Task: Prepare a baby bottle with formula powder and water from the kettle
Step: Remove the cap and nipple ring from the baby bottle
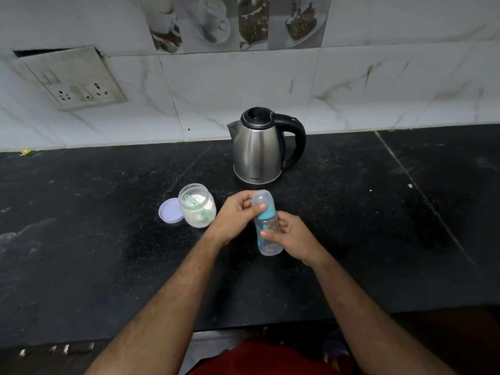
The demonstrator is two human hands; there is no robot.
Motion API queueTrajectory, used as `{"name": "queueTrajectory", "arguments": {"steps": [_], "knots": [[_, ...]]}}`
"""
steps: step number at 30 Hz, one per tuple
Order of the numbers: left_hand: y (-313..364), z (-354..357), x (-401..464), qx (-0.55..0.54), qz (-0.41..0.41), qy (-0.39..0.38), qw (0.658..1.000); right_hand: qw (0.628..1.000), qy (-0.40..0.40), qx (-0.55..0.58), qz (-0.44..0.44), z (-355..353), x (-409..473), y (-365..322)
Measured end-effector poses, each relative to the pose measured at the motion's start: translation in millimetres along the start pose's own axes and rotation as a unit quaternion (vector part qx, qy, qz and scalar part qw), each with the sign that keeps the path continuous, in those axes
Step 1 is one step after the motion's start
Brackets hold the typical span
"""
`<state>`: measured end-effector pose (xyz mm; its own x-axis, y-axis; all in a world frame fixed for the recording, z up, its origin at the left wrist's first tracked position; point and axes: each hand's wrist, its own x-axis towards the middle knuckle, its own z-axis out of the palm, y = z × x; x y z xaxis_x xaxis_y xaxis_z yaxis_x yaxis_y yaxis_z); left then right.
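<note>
Home kitchen: black stone worktop (108, 239), marble-look wall tiles (243, 85) with coffee-cup decor tiles (232, 21) at 12 o'clock, wall socket plate (73, 79) at 10, electric kettle (259, 150) centre.

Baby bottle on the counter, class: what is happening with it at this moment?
A person holds the baby bottle above the black counter. The right hand grips its body while the left hand grips the clear cap, which is on. The formula jar stands open, its lid beside it. The kettle stands behind, untouched.
</note>
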<state>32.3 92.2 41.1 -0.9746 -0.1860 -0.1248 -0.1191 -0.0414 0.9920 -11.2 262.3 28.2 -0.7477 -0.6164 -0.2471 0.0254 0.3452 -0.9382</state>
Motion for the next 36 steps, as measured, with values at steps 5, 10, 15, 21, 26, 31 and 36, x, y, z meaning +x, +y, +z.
{"name": "queueTrajectory", "arguments": {"steps": [5, 10, 15, 21, 26, 31, 36], "knots": [[-0.3, -0.3, -7.1, -0.011, -0.015, 0.017, 1.000, 0.997, 0.043, -0.060, 0.012, 14.2, -6.0, 0.3], [-4.6, -3.4, -8.4, -0.018, -0.028, 0.018, 0.999, 0.997, 0.051, -0.049, 0.021, 19.3, -10.6, 1.8], [-5.0, 3.9, -10.2, -0.013, -0.016, 0.039, 0.999, 0.996, 0.079, -0.043, 0.023, 21.9, -13.9, 3.4], [-7.5, 15.4, -13.4, -0.034, -0.015, 0.047, 0.998, 0.991, 0.114, -0.070, 0.019, 19.5, -19.9, 11.0], [-8.4, 19.1, -11.8, -0.067, -0.015, 0.068, 0.995, 0.989, 0.123, -0.077, 0.031, 14.1, -25.4, 17.9], [-9.1, 21.2, -4.2, -0.067, -0.026, 0.101, 0.992, 0.986, 0.141, -0.077, 0.053, 1.4, -27.8, 22.8], [-12.6, 25.7, 11.2, -0.058, -0.020, 0.141, 0.988, 0.979, 0.167, -0.086, 0.075, -19.4, -26.9, 28.0]]}}
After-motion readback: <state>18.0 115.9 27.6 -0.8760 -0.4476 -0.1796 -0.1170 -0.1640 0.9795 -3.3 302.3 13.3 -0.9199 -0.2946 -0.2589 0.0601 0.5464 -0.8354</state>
